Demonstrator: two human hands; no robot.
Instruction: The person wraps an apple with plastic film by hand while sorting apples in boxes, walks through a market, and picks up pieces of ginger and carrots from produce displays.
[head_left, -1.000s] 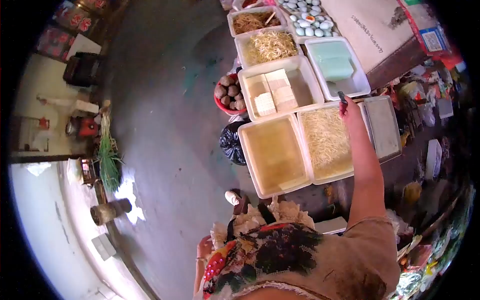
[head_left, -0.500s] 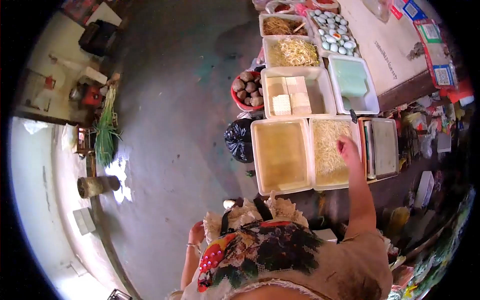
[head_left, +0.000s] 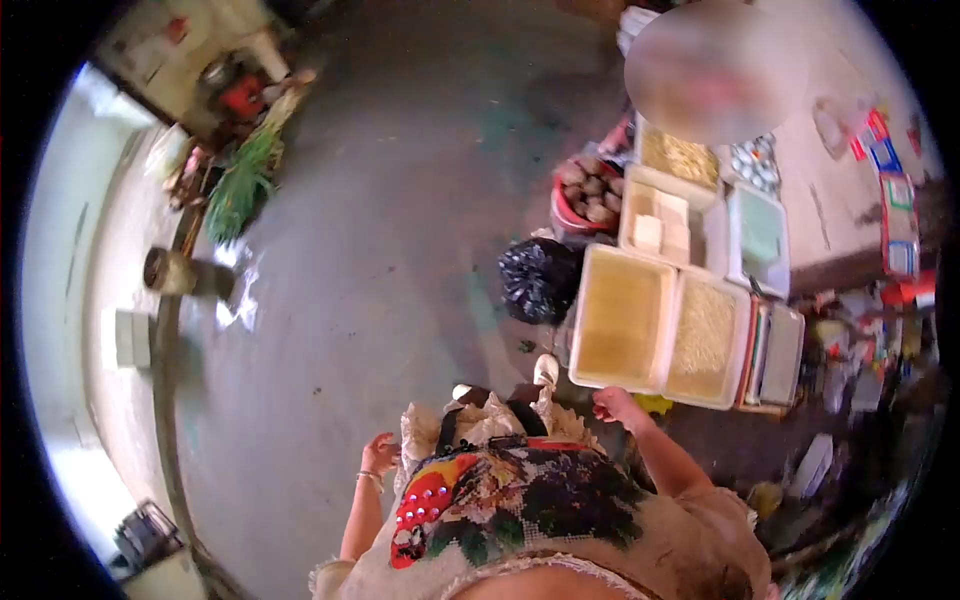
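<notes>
My right hand (head_left: 617,406) is just in front of the near edge of the tub of bean sprouts (head_left: 704,325), below and apart from it. Its fingers are loosely curled, and nothing shows in them. My left hand (head_left: 380,454) hangs at my left side beside the light ruffled clothing (head_left: 425,425), fingers slightly apart, holding nothing. Left of the sprouts stands a tub of yellowish liquid (head_left: 622,315). Behind these, tofu blocks (head_left: 664,222) sit in a white tub, with a tub of pale green liquid (head_left: 758,232) to its right.
A black plastic bag (head_left: 540,280) and a red basin of brown round produce (head_left: 590,192) stand left of the tubs. Eggs (head_left: 755,163) lie farther back. Green onions (head_left: 243,185) and a bucket (head_left: 170,271) are along the left wall. A blurred patch hides the back.
My right hand has drawn back from above the bean sprouts to in front of the tubs. The view has turned left, and the tubs now appear farther right. My left hand shows more fully.
</notes>
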